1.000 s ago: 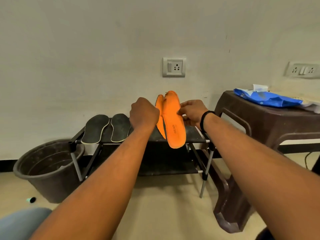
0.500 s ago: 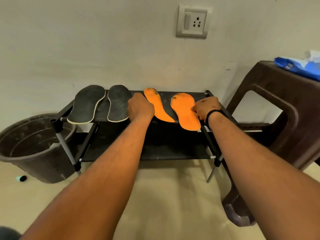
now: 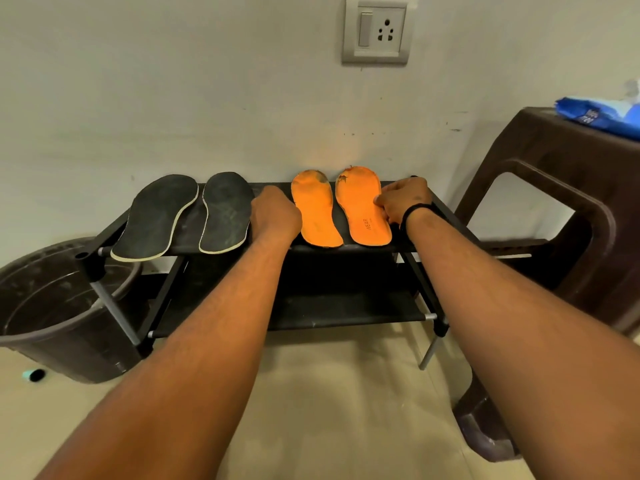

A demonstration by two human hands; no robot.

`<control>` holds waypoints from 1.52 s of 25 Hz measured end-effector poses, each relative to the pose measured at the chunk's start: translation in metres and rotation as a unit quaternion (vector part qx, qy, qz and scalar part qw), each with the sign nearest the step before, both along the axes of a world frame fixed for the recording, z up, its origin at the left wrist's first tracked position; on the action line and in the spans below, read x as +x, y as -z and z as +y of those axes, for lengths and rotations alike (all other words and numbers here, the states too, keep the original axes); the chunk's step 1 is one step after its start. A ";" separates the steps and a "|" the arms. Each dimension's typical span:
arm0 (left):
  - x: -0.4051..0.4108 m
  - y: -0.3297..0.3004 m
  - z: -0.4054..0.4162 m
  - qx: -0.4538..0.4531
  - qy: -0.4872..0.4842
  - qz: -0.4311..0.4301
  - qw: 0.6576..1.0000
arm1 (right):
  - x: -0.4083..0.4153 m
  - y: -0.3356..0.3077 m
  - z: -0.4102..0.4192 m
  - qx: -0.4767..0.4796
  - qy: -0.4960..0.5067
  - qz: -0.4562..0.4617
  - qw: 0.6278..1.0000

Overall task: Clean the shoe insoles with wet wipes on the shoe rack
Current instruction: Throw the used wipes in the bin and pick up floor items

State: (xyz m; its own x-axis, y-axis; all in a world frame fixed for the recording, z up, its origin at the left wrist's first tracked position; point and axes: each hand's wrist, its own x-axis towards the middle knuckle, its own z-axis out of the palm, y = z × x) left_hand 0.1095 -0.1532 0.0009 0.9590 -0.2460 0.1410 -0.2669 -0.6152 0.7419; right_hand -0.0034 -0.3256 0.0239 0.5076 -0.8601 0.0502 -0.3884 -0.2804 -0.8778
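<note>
Two orange insoles lie flat, side by side, on the right half of the black shoe rack's (image 3: 346, 249) top shelf: the left one (image 3: 317, 209) and the right one (image 3: 360, 209), both with dark smudges near the toe. My left hand (image 3: 275, 213) sits knuckles-up against the left insole's outer edge, its fingers hidden. My right hand (image 3: 403, 200) pinches the right insole's outer edge. Two black insoles (image 3: 156, 216) (image 3: 227, 213) lie on the shelf's left half. A blue wet-wipes pack (image 3: 602, 116) rests on the brown stool at right.
A brown plastic stool (image 3: 554, 188) stands close to the rack's right side. A dark bucket (image 3: 41, 306) sits on the floor at the rack's left, with a small teal object (image 3: 33, 375) beside it. A wall socket (image 3: 377, 31) is above the rack.
The orange insoles, held upright together a second ago, were laid down and now lie straight and parallel on the top shelf. My view has moved closer and lower.
</note>
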 end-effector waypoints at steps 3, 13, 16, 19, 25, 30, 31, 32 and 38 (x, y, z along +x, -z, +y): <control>0.001 0.004 -0.001 0.002 -0.009 -0.012 1.000 | 0.000 0.004 -0.002 -0.023 0.014 0.029 0.999; -0.034 -0.017 0.020 -0.178 0.014 -0.093 0.980 | -0.009 -0.036 0.054 -0.122 -0.048 -0.019 0.991; -0.061 -0.031 0.047 -0.174 0.031 -0.115 0.978 | -0.007 -0.051 0.105 -0.139 -0.144 -0.037 0.979; -0.084 -0.039 0.091 -0.143 0.035 -0.139 0.979 | -0.002 -0.064 0.162 -0.149 -0.233 -0.019 0.961; -0.111 -0.012 0.231 -0.052 0.055 -0.076 0.994 | -0.014 -0.013 0.276 -0.128 -0.302 0.010 0.945; -0.137 0.071 0.343 0.173 0.076 0.128 0.974 | -0.043 0.098 0.370 -0.013 -0.414 0.162 0.896; -0.144 0.090 0.361 0.206 0.069 0.176 0.960 | -0.053 0.117 0.386 0.004 -0.442 0.197 0.875; -0.152 0.107 0.376 0.242 0.067 0.216 0.944 | -0.063 0.133 0.401 0.027 -0.469 0.231 0.852; -0.180 0.182 0.411 0.366 0.068 0.240 0.896 | -0.114 0.223 0.448 -0.067 -0.503 0.416 0.755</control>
State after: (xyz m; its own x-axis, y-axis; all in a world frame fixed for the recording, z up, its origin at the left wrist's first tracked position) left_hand -0.0701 0.2580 -0.1808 0.8202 -0.2236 -0.5266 -0.1352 -0.9702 0.2013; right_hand -0.1171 0.1220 -0.1996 0.8047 -0.0351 -0.5927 -0.3213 -0.8651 -0.3851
